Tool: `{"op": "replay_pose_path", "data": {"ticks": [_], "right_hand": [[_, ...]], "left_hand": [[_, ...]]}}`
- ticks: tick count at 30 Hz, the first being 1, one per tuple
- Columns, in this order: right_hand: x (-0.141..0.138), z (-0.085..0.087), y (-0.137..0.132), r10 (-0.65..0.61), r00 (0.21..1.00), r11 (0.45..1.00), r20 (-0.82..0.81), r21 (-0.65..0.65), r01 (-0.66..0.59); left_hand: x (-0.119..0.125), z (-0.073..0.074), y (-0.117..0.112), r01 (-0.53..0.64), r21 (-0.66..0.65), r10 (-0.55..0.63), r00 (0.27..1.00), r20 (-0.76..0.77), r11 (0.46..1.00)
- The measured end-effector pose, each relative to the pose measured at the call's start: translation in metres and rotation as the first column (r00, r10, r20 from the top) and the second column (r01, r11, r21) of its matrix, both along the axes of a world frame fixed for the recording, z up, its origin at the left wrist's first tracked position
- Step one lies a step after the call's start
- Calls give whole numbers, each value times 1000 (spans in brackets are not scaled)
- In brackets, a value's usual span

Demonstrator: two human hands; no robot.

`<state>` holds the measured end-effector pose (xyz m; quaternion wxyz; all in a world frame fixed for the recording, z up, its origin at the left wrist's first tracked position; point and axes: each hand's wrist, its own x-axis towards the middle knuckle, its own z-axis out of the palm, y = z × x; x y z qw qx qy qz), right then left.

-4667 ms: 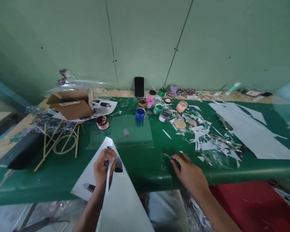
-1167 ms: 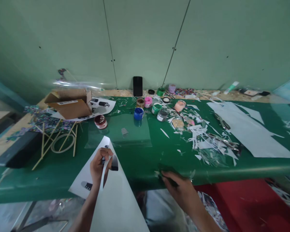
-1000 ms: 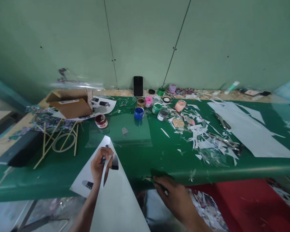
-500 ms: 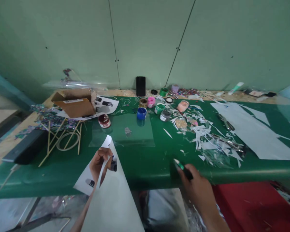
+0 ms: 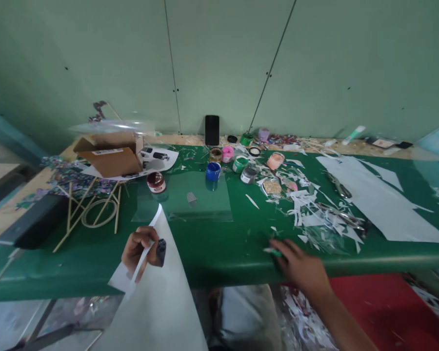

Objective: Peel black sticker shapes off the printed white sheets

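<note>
Left hand (image 5: 137, 248): was closed in a pinch on the printed sheet (image 5: 159, 307), with a narrow pale fold or edge running between thumb and fingers.
Printed sheet: was tilted and bent, its pointed top over the worktop (image 5: 219, 248) and its broad white part hanging past the front edge; a dark printed patch (image 5: 161, 252) showed right beside the thumb.
Right hand (image 5: 303, 265): had its fingers drawn in around a slim green tool (image 5: 275, 252), near the front edge of the worktop and well apart from the printed sheet.
Green tool: was mostly covered by the fingers and blurred; its pale end pointed left, and whether it touched the worktop could not be told.
Clear sheet (image 5: 185, 213): lay flat beyond the left hand, with a small striped piece (image 5: 191, 197) on it.
Jars: a blue jar (image 5: 212, 171) and a dark red jar (image 5: 156, 183) stood at the clear sheet, while a pink jar (image 5: 227, 154), a grey jar (image 5: 248, 174) and a peach jar (image 5: 275, 162) stood farther right.
Paper scraps (image 5: 300, 201): were strewn beyond the right hand, beside a large white sheet (image 5: 382, 204).
Cardboard box (image 5: 113, 162): sat with its flaps raised at the back left, behind thin sticks (image 5: 69, 207) and a pale ring (image 5: 100, 213).
</note>
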<state>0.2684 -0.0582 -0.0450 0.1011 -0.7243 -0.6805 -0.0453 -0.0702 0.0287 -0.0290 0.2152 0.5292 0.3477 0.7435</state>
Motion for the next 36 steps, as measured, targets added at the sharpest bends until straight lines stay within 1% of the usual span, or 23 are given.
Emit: {"op": "replay_pose_path", "data": {"ticks": [1, 2, 3, 4, 5, 7, 8, 9, 11, 13, 15, 19, 21, 23, 25, 28, 31, 33, 36], "right_hand": [[7, 2, 3, -123, 991, 992, 43, 2, 123], [13, 6, 5, -251, 965, 968, 80, 23, 250], [18, 10, 6, -334, 938, 942, 90, 55, 330], [19, 14, 6, -364, 928, 930, 80, 82, 358], [17, 16, 3, -339, 939, 938, 52, 92, 334], [2, 15, -10, -170, 983, 983, -72, 62, 175], [-9, 13, -18, -113, 986, 992, -123, 41, 119], [-20, 10, -26, -71, 984, 997, -164, 24, 76], [-40, 3, -41, -51, 981, 998, -186, 11, 54], [-53, -1, -50, -63, 981, 998, -181, 14, 67], [-61, -2, -53, -86, 983, 996, -164, 26, 91], [-68, -1, -51, -125, 988, 992, -91, 9, 126], [-70, -2, -50, -139, 987, 990, -81, -12, 138], [-73, -4, -51, -150, 983, 989, -105, -23, 148], [-75, -6, -51, -166, 976, 986, -140, -22, 165], [-80, -10, -51, -199, 956, 979, -217, -14, 201], [-83, -12, -50, -223, 928, 973, -299, -14, 229], [-86, -11, -48, -239, 916, 969, -322, -22, 245], [-90, -9, -46, -262, 914, 964, -311, -32, 265]], "left_hand": [[0, 0, 0, 5, 0, -5, 1000, -3, 1000], [0, -1, 0, 12, -3, -12, 1000, -7, 1000], [0, -1, -1, 13, -11, -13, 1000, -8, 1000], [0, -1, -1, 5, -22, -6, 1000, -4, 1000], [0, -1, -1, -4, -32, 4, 1000, -1, 999], [-1, -2, -2, -21, -53, 21, 1000, -11, 998], [-2, -2, -2, -26, -62, 25, 999, -22, 998], [-2, -3, -2, -27, -62, 25, 999, -33, 998], [-4, -3, -2, -10, -46, 8, 999, -52, 999], [-4, -2, -3, 11, -56, -14, 999, -49, 998], [-2, 0, -3, 34, -78, -39, 998, -52, 996], [1, 3, -3, 13, -48, -16, 999, -47, 999], [0, 2, -3, 22, -51, -24, 999, -49, 998], [-1, 0, -3, 50, -61, -53, 997, -58, 997], [-3, 0, -4, 52, -60, -55, 997, -57, 997], [-3, 2, -4, 37, -80, -41, 998, -46, 996], [-1, 6, -4, 48, -89, -52, 997, -48, 995], [1, 7, -3, 28, -72, -30, 999, -40, 997], [1, 6, -2, -11, -60, 10, 1000, -30, 998]]}}
